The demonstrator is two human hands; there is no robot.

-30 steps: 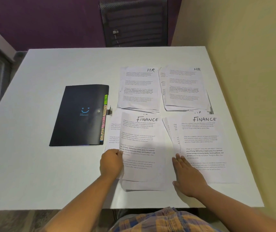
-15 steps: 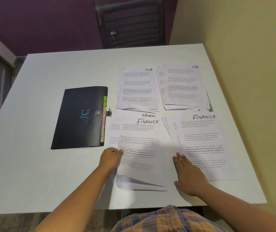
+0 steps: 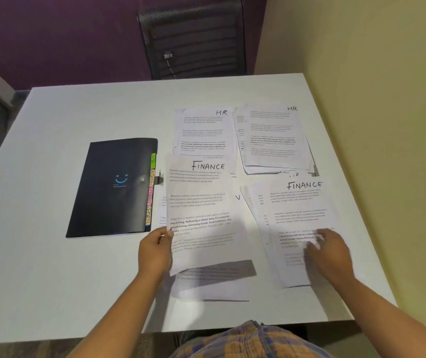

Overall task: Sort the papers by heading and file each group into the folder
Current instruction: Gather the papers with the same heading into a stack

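White paper headed "FINANCE" in handwritten capitals, the Finance sheet, is raised off a white table at centre frame. The left hand pinches its left edge low down, thumb on top and fingers curled beneath. The sheet's long axis runs from the bottom of the frame toward the top, heading at the far end. A loose stack of papers lies under it. Directly right of the raised sheet, just beside it, sits the Finance pile, fanned and lying the same way. The right hand rests on that pile's lower part; its fingers look laid flat, but blur hides whether they are spread. The sheet probably belongs on this pile, so the move would run rightward, away from the black folder at left of centre, which lies closed with coloured tabs along its right edge. One HR pile and a second HR pile lie in the upper right.
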